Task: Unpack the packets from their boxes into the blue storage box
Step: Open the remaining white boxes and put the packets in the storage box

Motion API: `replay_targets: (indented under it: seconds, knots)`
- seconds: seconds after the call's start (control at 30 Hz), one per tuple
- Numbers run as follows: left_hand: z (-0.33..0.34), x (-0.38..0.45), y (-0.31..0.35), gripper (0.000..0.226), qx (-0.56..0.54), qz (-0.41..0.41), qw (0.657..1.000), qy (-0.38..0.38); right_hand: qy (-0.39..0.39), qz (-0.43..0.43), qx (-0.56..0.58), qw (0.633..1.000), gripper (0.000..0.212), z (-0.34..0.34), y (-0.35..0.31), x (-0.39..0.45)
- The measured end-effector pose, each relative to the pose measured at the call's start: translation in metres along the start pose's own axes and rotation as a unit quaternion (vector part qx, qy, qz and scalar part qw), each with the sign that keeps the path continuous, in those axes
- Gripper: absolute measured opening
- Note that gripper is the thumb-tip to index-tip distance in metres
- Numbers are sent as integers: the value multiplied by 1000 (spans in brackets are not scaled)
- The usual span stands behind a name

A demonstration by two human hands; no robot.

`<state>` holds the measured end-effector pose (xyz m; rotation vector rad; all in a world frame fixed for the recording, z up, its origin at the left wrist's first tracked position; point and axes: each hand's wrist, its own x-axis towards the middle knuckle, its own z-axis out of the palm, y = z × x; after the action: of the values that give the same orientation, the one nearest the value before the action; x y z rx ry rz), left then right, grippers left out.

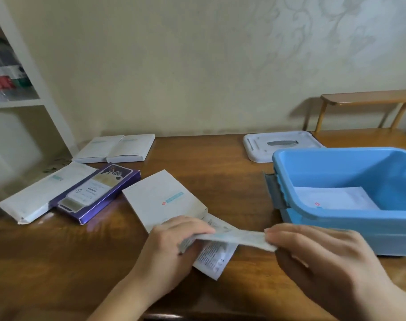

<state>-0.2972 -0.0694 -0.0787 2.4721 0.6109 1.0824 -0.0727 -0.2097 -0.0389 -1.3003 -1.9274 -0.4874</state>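
Your left hand [174,242] and right hand [317,256] each pinch an end of the thin white packets [232,237], beside the open blue plastic storage box [336,225]; a flat white cardboard box [165,198] lies behind, a purple carton [97,193] farther left.

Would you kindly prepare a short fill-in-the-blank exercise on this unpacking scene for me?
1. Both hands, left hand and right hand, hold a white ____.
2. The storage box is coloured ____.
3. The white lid lies on the table ____ the storage box.
4. Between white boxes lies a ____ box.

Missing words: packet; blue; behind; purple
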Motion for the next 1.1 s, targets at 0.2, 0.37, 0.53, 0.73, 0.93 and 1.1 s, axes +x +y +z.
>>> replay_targets:
  seconds: [0.2,0.37,0.53,0.73,0.93,1.1]
  knots:
    - [-10,65,45,43,-263,-56,960,82,150,226,138,952,10,-50,23,30]
    - [19,165,71,25,-227,-88,970,-22,64,424,210,879,12,-92,102,52]
    - [71,219,75,23,-55,-99,983,-146,-62,553,205,805,11,-106,151,38]
    - [97,220,86,12,199,-34,956,-213,-196,569,113,791,25,-98,165,31]
    - [105,220,103,19,378,3,880,-287,-361,502,10,786,34,-80,162,32]
    - [107,219,111,21,438,26,830,-344,-427,423,-91,794,53,-71,165,26]
